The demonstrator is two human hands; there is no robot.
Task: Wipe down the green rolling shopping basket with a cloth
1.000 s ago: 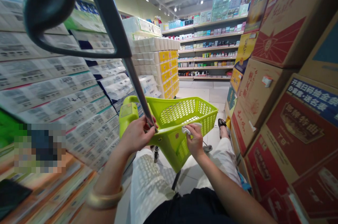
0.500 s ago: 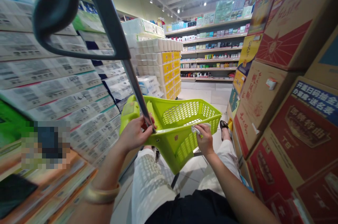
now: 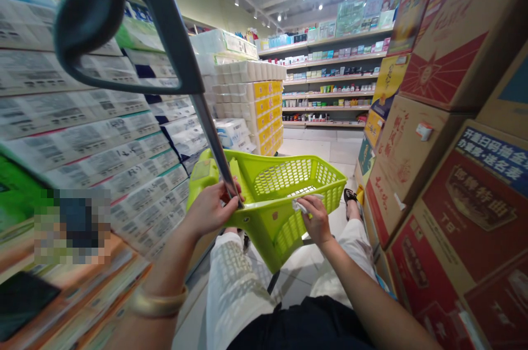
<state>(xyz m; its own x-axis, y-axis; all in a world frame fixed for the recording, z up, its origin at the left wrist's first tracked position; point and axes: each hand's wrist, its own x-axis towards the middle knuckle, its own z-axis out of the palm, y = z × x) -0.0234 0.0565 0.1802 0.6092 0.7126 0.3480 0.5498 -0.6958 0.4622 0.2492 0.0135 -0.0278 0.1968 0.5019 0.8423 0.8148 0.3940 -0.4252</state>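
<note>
A lime-green plastic shopping basket [image 3: 264,226] with lattice sides stands tilted between my legs. From its left end a metal pole [image 3: 212,135] rises to a dark grey loop handle [image 3: 181,47]. My left hand [image 3: 212,207] is closed around the foot of that pole, thumb in front, close to the basket's rim. In my right hand [image 3: 317,220] a crumpled white wipe [image 3: 300,206] is pinched, pressed to the near rim of the basket. The wipe is partly hidden under my fingers.
Stacked cartons [image 3: 424,174] rise close on my right. Packs of paper goods [image 3: 91,130] are piled on my left, with toilet roll packs [image 3: 264,110] farther ahead. Shelves of small products [image 3: 330,77] span the back, beyond a tiled floor [image 3: 309,146].
My right hand has slid a little to the left along the near rim with the wipe. My left hand stays on the pole, and the basket has not visibly moved.
</note>
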